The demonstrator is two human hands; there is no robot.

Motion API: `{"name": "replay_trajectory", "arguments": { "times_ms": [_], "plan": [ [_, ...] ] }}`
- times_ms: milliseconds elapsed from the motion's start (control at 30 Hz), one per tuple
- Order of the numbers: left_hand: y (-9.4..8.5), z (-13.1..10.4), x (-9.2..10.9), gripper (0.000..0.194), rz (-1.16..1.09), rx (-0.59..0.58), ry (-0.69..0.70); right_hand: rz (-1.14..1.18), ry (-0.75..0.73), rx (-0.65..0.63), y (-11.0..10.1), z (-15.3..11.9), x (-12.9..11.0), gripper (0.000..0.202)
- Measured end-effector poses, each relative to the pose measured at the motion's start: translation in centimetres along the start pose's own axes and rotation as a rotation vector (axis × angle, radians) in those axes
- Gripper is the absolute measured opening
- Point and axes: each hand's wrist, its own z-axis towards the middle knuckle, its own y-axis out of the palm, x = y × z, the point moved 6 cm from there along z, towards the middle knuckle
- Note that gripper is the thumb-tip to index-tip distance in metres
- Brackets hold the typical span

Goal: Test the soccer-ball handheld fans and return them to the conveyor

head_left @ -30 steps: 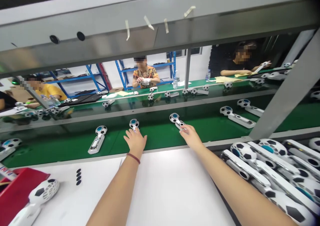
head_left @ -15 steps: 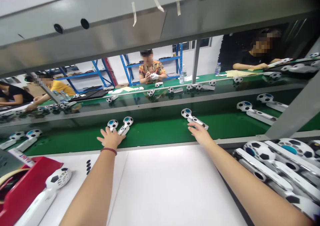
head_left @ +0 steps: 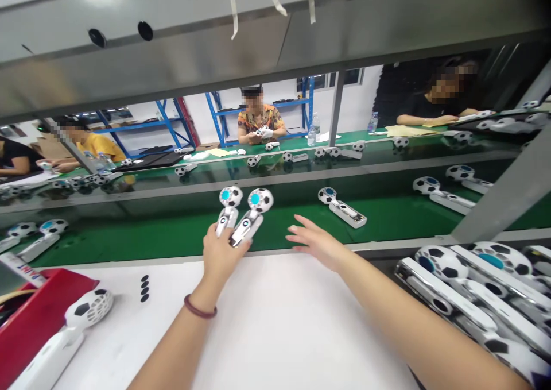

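Left hand: the left hand (head_left: 224, 255) is closed around the handles of two football-headed devices, the left device (head_left: 229, 211) and the right device (head_left: 253, 219), thumb on the side facing the other hand.
Right hand: the right hand (head_left: 318, 243) is empty and open, fingers loosely spread and pointing toward the gripped pair.
Pair from the hands: directly beyond the left palm, and to the left of the right fingertips, with a gap of bare belt between.
Long axes of the pair: handles at the palm, ball heads at the far end; the left device leans slightly rightward, the right device more so, the heads just beside each other.
Height of the pair: whether they are clear of the green belt (head_left: 172, 240) cannot be told.
Lone device: the lone device (head_left: 343, 211) lies on the belt beyond and to the right of the right hand, untouched; its head points away and leftward, its handle runs nearward and rightward.
Nearer hand: the right for the lone device; the left for the pair.
Change from half a second earlier: the left hand, then spread over the two devices farther left, now grips both nearer the right hand; the right hand, then at the lone device's handle, now stands apart from it.
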Motion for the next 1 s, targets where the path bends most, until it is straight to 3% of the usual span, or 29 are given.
{"name": "replay_trajectory", "arguments": {
  "times_ms": [100, 200, 300, 367, 433, 533, 667, 733, 833, 1000],
  "plan": [
    [-2.3, -2.3, 5.6, 0.034, -0.129, 0.026, 0.159, 0.255, -0.051, -0.158, 4.1, -1.5, -1.9, 0.073],
    [-4.7, -4.0, 8.9, 0.033, -0.213, 0.117, 0.287, 0.478, -0.200, -0.160, 5.3, -2.7, -4.3, 0.054],
    [-5.7, -5.4, 9.5, 0.044, -0.307, 0.184, 0.423, 0.525, -0.252, -0.240, 5.4, -3.8, -5.4, 0.044],
    [-5.4, -6.2, 9.0, 0.051, -0.475, 0.149, 0.522, 0.505, -0.249, -0.234, 4.8, -4.3, -5.2, 0.040],
    [-4.7, -6.6, 8.2, 0.054, -0.748, 0.053, 0.537, 0.494, -0.222, -0.197, 4.0, -4.6, -4.4, 0.036],
    [-2.5, -6.8, 7.1, 0.054, -1.119, -0.205, 0.329, 0.478, -0.177, -0.231, 3.3, -4.7, -3.2, 0.035],
    [0.6, -7.8, 7.2, 0.050, -1.246, -0.531, 0.127, 0.376, -0.107, -0.304, 2.9, -4.4, -1.9, 0.038],
    [1.9, -8.0, 7.0, 0.047, -1.262, -0.575, 0.027, 0.296, -0.090, -0.210, 1.9, -3.7, -1.3, 0.036],
    [3.4, -7.8, 6.1, 0.047, -1.343, -0.525, -0.156, 0.186, -0.138, -0.073, 0.2, -2.6, -0.7, 0.038],
    [4.4, -7.5, 5.3, 0.053, -1.618, -0.564, -0.436, 0.173, -0.021, -0.102, -0.5, -1.7, 1.2, 0.035]
  ]
}}
